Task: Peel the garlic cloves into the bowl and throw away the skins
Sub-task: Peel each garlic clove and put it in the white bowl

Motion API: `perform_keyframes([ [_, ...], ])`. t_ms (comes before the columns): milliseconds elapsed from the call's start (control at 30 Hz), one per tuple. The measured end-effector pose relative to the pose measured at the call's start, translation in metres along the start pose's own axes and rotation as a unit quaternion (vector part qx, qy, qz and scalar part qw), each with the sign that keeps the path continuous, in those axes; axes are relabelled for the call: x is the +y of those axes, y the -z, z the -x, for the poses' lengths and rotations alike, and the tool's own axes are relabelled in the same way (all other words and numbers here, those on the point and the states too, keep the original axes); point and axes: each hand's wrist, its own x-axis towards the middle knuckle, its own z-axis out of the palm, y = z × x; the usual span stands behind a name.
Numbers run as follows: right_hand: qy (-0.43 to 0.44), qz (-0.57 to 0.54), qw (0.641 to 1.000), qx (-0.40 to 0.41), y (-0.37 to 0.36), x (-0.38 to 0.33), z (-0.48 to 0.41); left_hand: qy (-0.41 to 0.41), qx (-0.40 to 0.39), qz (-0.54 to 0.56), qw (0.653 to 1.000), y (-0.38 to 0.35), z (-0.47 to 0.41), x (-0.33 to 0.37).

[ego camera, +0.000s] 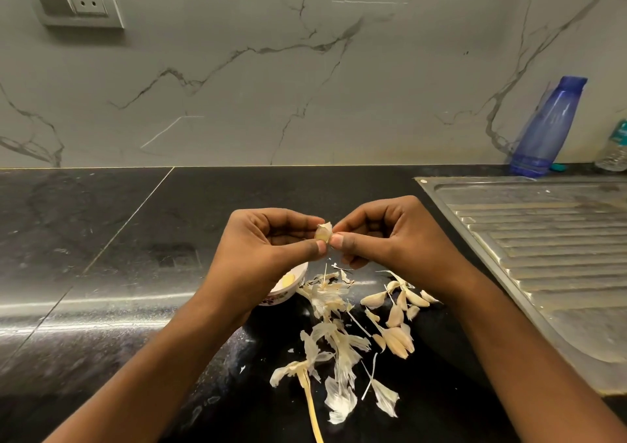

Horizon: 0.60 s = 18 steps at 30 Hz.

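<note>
Left hand point(268, 242): forearm enters from lower left, fingers curled inward, thumb and forefinger pinched together at the tips. Right hand point(390, 235): forearm enters from lower right, fingers curled, thumb and forefinger likewise pinched. Both hands raised, fingertips meeting at centre, knuckles turned away from the camera.

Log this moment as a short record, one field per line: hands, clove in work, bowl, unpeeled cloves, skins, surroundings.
hands: left hand and right hand both pinch one clove, above the counter
clove in work: garlic clove, skin partly lifted
bowl: small bowl under the left wrist, mostly hidden, something pale yellow inside
unpeeled cloves: loose cloves on the black counter, below the right hand
skins: papery skins scattered on the counter, not yet thrown away
surroundings: steel drainboard at right, blue bottle by the wall
</note>
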Motion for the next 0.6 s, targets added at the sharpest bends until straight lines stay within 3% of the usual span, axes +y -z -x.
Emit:
perform_keyframes([
  [167,0.011,-0.004,1.0,-0.002,-0.003,0.001,0.0,-0.052,0.009,-0.058,0.997,0.001,0.0,-0.006],
  [367,0.102,0.121,0.987,0.032,-0.009,0.003,0.001,-0.121,0.026,-0.172,0.977,0.002,-0.002,-0.016],
  [600,0.101,0.164,0.981,0.03,-0.011,0.007,0.0,-0.151,0.009,-0.219,0.964,0.002,-0.003,-0.018],
])
